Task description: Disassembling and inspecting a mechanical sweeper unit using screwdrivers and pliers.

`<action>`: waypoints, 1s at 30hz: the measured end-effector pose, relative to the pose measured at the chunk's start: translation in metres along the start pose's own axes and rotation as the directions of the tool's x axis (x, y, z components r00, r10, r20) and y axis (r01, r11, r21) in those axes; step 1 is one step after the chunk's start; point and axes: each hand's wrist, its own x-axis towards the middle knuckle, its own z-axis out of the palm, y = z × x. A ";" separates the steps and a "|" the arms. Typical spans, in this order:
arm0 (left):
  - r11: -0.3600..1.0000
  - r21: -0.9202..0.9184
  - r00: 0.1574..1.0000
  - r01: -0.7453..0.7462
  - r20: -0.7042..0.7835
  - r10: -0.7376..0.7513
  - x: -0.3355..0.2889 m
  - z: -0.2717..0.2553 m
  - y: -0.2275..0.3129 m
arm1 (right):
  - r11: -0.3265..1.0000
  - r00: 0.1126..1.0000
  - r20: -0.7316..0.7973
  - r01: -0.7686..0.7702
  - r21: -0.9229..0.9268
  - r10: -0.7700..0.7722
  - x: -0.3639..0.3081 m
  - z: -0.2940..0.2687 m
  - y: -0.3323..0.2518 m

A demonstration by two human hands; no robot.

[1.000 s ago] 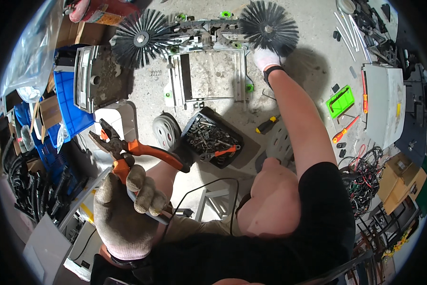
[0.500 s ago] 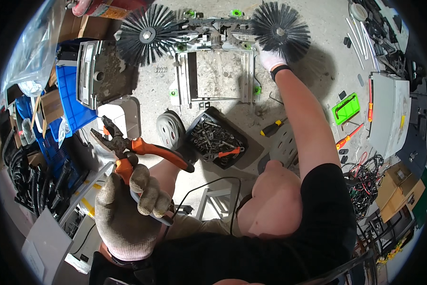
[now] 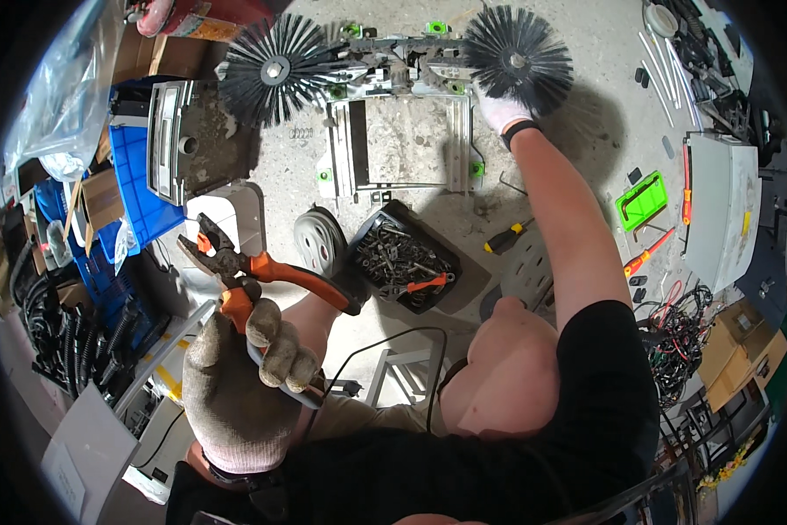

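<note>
My left hand (image 3: 249, 385), in a dirty grey work glove, is wrapped round one handle of a pair of pliers (image 3: 227, 262) with orange and black grips. The pliers' jaws stand apart, with nothing between them. My right hand (image 3: 501, 112), in a pale glove, reaches far forward to the right round brush (image 3: 517, 59) of a metal frame (image 3: 400, 70). Its fingers are hidden beneath the black bristles, so their hold does not show. A second round brush (image 3: 275, 72) sits at the frame's left end. Green pieces mark several spots on the frame.
Between my feet stands a black bin (image 3: 402, 254) full of bolts and small hardware. Near it lies a yellow-black screwdriver (image 3: 507, 238). A green hex-key case (image 3: 641, 201) and a grey box (image 3: 720, 210) are at right. Left are a dirty metal housing (image 3: 196, 140) and a blue crate (image 3: 141, 188).
The whole view has shifted slightly, so everything appears a little farther right. My left hand keeps its grip on the pliers, and my right hand stays at the right brush.
</note>
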 end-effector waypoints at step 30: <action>1.000 0.012 1.000 -0.023 -0.021 0.024 0.000 0.002 -0.002 | 0.989 0.994 -0.103 0.032 -0.142 -0.047 -0.003 0.027 0.009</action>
